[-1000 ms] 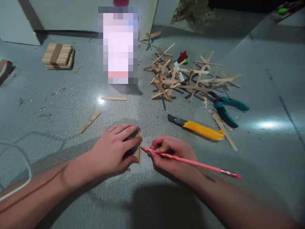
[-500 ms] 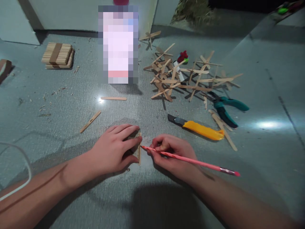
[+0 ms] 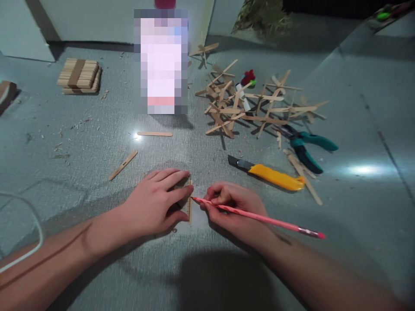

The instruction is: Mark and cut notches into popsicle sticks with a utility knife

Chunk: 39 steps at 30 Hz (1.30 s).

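My left hand (image 3: 155,201) lies over a craft stick (image 3: 190,214), fingers spread, pressing it to the grey surface. A flat piece with ruler-like marks lies along the stick's left side; most of it is hidden under the palm. My right hand (image 3: 235,207) pinches a pink pencil (image 3: 269,219) near its sharpened end. The pencil's tip meets the stick's right edge, just below my left fingertips. Beyond the hands, one loose craft stick (image 3: 154,134) lies flat, and a slotted craft stick (image 3: 123,165) rests at a slant.
A yellow utility knife (image 3: 275,176) and teal-handled pliers (image 3: 313,140) lie to the right. Behind them spreads a pile of crossed craft sticks (image 3: 227,111) with a white tube (image 3: 243,96). Banded stick bundles (image 3: 79,74) sit back left. A white cable (image 3: 35,220) loops at left.
The pencil tip has shifted slightly upward along the stick's edge, and its eraser end has moved a little up and left. My left hand stays in place.
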Each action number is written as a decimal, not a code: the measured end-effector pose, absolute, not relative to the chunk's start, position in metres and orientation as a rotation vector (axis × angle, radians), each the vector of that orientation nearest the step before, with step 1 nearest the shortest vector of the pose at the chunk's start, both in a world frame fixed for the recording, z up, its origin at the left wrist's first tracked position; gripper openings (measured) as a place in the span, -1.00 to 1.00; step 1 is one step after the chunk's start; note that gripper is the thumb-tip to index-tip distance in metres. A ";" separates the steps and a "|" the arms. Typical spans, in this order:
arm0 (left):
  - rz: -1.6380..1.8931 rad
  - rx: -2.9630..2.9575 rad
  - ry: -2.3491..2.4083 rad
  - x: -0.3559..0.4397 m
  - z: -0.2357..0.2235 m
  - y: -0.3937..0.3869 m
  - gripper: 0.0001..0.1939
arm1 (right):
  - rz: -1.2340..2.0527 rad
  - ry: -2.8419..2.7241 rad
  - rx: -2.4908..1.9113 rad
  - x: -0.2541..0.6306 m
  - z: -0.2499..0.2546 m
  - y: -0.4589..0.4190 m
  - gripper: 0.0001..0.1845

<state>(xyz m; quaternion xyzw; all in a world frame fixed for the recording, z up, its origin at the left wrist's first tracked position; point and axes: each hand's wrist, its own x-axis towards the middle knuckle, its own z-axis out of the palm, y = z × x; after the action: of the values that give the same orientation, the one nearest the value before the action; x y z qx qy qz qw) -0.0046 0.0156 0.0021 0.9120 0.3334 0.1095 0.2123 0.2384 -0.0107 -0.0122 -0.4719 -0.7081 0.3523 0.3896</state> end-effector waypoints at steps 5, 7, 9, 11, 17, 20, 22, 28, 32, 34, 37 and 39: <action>0.306 2.529 0.931 -0.004 0.002 0.016 -0.53 | 0.908 -1.806 -1.198 0.239 -0.011 -0.010 -0.61; 0.315 2.525 0.930 -0.004 0.002 0.016 -0.54 | 0.919 -1.834 -1.181 0.239 -0.010 -0.010 -0.59; 0.319 2.518 0.928 -0.004 0.003 0.016 -0.54 | 0.921 -1.859 -1.167 0.239 -0.010 -0.010 -0.58; 0.321 2.512 0.927 -0.004 0.003 0.016 -0.54 | 0.919 -1.864 -1.161 0.239 -0.009 -0.010 -0.57; 0.323 2.483 0.926 -0.004 0.003 0.016 -0.55 | 0.921 -1.840 -1.170 0.239 -0.008 -0.009 -0.58; 0.325 2.490 0.926 -0.004 0.003 0.016 -0.53 | 0.927 -1.838 -1.160 0.239 -0.008 -0.010 -0.59; 0.325 2.508 0.925 -0.004 0.002 0.016 -0.51 | 0.934 -1.852 -1.146 0.240 -0.009 -0.010 -0.59; 0.329 2.524 0.928 -0.004 0.001 0.016 -0.51 | 0.944 -1.846 -1.151 0.240 -0.010 -0.011 -0.58; 0.330 2.522 0.924 -0.004 0.002 0.017 -0.51 | 0.933 -1.839 -1.140 0.240 -0.010 -0.010 -0.59; 0.330 2.522 0.925 -0.004 0.002 0.017 -0.51 | 0.927 -1.844 -1.128 0.239 -0.009 -0.010 -0.60; 0.333 2.521 0.919 -0.005 0.002 0.016 -0.51 | 0.916 -1.826 -1.128 0.239 -0.008 -0.010 -0.59; 0.334 2.520 0.913 -0.006 0.001 0.017 -0.49 | 0.911 -1.792 -1.130 0.239 -0.007 -0.011 -0.58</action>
<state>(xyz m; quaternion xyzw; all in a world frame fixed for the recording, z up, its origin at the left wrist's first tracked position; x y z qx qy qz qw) -0.0057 0.0166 0.0008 0.9105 0.3299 0.1205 0.2185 0.2392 -0.0108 -0.0072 -0.4477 -0.7104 0.3612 0.4055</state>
